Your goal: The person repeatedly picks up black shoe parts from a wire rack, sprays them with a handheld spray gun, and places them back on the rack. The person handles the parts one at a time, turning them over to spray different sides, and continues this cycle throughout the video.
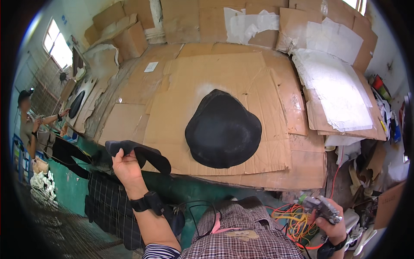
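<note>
Black curved piece (140,154) was held up in the left hand (125,166), at the near edge of the cardboard-covered worktable (241,77), left of a black dome-shaped form (223,129) lying on the cardboard. Left hand was clamped on the piece's left end, fingers wrapped over its top edge; the rest arced free to the right and drooped slightly. Judged thin, light and flexible, likely soft foam or leather; matte surface, probably not slippery. A pinch at one end seemed enough, though gripping nearer the middle would steady the sagging tip. Not fragile by appearance, but creasing looked possible. Right hand (330,224), low at the right and well apart from the left, was closed round a grey pistol-grip tool (321,207) beside tangled orange and yellow cords (291,218). Another person (28,125) stood at far left.
</note>
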`<state>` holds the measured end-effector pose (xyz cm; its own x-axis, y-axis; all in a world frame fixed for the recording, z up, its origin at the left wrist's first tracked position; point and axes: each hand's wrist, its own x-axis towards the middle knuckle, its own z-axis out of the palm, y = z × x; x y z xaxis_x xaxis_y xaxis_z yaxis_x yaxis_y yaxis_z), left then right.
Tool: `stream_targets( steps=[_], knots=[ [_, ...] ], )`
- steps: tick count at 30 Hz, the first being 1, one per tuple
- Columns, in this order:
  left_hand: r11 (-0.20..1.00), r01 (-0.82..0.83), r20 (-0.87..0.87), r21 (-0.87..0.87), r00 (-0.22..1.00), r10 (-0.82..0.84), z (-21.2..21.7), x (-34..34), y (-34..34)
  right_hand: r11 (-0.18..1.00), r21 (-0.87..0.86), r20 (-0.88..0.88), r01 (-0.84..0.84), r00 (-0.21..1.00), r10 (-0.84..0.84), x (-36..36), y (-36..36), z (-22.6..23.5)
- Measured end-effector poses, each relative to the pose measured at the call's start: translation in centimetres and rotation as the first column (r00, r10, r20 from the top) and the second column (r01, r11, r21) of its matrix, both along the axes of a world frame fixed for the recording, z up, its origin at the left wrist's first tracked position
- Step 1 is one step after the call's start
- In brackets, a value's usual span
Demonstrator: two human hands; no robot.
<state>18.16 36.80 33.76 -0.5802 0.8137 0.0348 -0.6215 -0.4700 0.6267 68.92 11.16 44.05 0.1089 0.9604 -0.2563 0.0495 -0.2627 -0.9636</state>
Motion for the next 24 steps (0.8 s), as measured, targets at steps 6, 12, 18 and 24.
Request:
stream_targets(
  steps=[6,12,18,24],
  knots=[
    [1.000,0.023,0.026,-0.006,0.999,-0.023,0.1,0.2,-2.1,0.996,0.083,-0.102,0.018,0.995,-0.009,-5.3,2.1,-1.1],
    [0.997,0.074,0.024,-0.014,0.997,-0.074,0.0,-0.2,-4.0,0.965,0.201,0.047,0.166,0.983,-0.179,-7.1,4.0,-0.1],
    [0.997,0.077,0.004,-0.003,0.997,-0.077,-0.4,-1.0,-4.2,0.940,0.199,0.103,0.276,0.948,-0.301,-5.7,1.1,-0.4],
    [0.994,0.097,-0.007,-0.050,0.995,-0.098,0.2,0.0,-3.9,0.938,0.190,0.129,0.290,0.940,-0.316,-5.2,-2.8,-0.6]
  ],
)
